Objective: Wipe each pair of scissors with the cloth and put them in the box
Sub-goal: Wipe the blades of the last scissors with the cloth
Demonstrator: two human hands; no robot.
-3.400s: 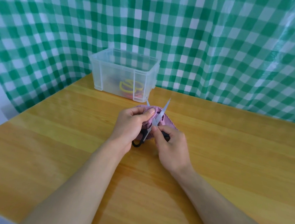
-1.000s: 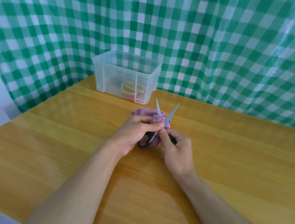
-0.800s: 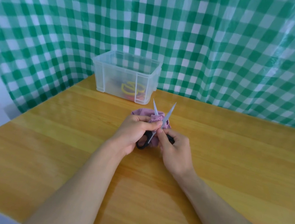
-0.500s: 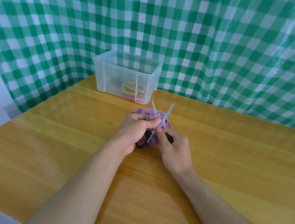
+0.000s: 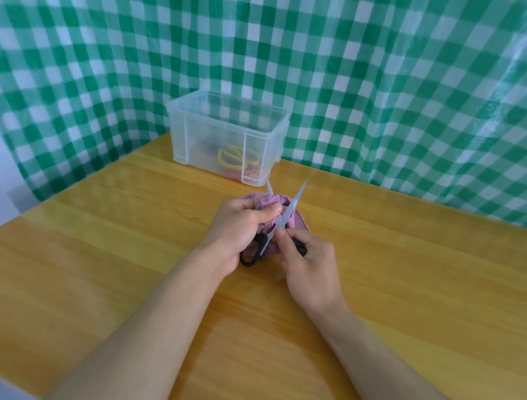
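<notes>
Black-handled scissors (image 5: 290, 209) are held spread apart over the middle of the table, blades pointing away from me. My left hand (image 5: 240, 226) grips the pink cloth (image 5: 271, 200) bunched around the left blade, of which only the tip shows. My right hand (image 5: 307, 263) grips one black handle, thumb against the pivot. The other handle loop hangs below my left hand. The clear plastic box (image 5: 255, 126) stands at the back of the table. Scissors with yellow handles (image 5: 231, 157) and something red lie inside it.
The wooden table (image 5: 407, 274) stretches wide on both sides of my hands. A green and white checked curtain (image 5: 391, 83) hangs right behind the box and along the table's far edge. The table's left edge (image 5: 67, 190) runs diagonally.
My left hand with the cloth has slid slightly down along the left blade, toward the pivot. The scissors stay spread and have sunk a little. My right hand keeps its grip.
</notes>
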